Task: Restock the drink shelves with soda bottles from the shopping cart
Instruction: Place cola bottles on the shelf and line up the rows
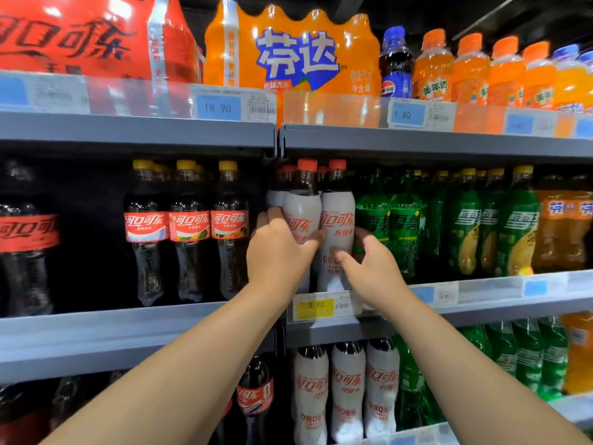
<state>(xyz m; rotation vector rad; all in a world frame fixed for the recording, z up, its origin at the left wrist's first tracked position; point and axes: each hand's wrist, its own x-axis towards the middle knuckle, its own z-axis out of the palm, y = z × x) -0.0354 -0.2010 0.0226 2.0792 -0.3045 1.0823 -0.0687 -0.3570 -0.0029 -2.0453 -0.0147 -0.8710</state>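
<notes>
We had our left hand (278, 252) curled round one white bottle (303, 210) (red cap), right hand (369, 268) clasping the neighbouring bottle (338, 213) on the shelf (128, 332).

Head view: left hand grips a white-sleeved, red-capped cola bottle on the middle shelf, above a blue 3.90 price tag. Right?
No: the head view shows the 3.90 price tag is yellow, not blue. Otherwise right: the left hand grips the white-sleeved, red-capped cola bottle on the grey middle shelf, above that tag.
</notes>
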